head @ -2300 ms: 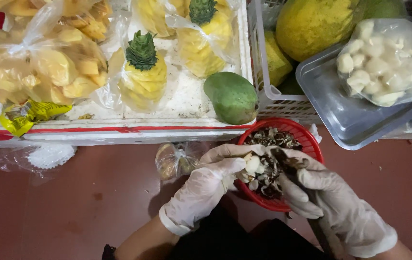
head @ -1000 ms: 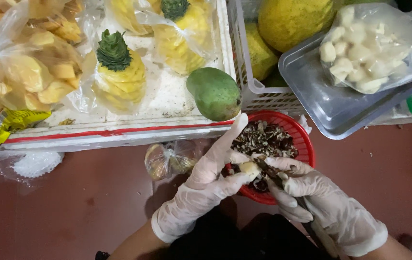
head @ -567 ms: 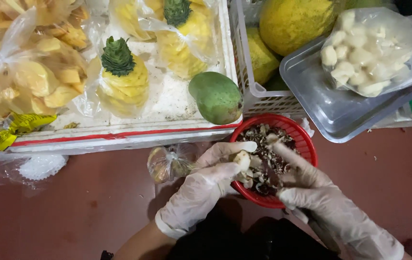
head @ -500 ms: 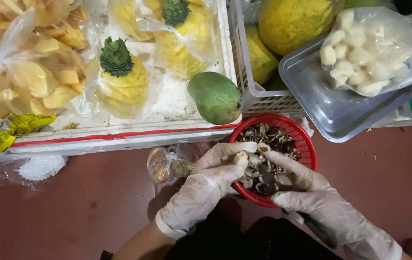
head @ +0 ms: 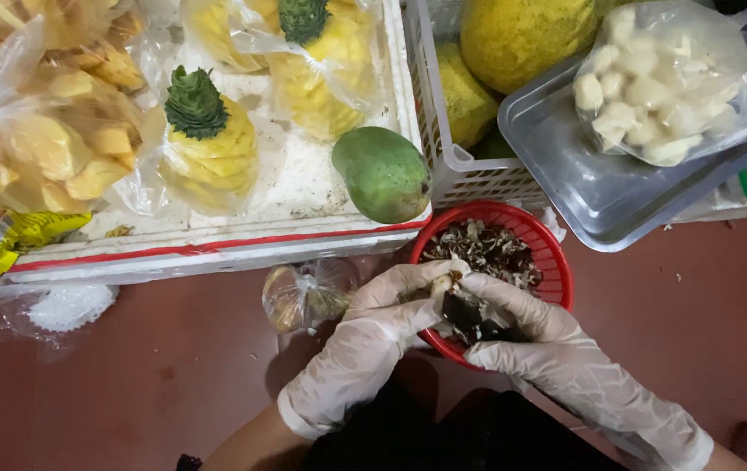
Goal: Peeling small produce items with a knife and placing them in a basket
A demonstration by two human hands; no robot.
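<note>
Pinching a small pale seed [head: 440, 283] over the near rim of the red basket [head: 556, 262], the gloved left hand [head: 373, 327] was closed on it; the right hand [head: 521, 331] gripped a dark blade [head: 460, 310] against it. It looked light, firm and slippery, best held by its ends. Fingers hid most of it; the husk scraps [head: 487, 249] were hard to make out

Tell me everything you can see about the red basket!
The red basket is round, looks like plastic, and has slotted sides. It sits upright on the dark red floor, against the white tray's edge, below the green mango. Dark and pale peelings fill it. Both gloved hands, left hand and right hand, work over its near side, hiding that rim.
</note>
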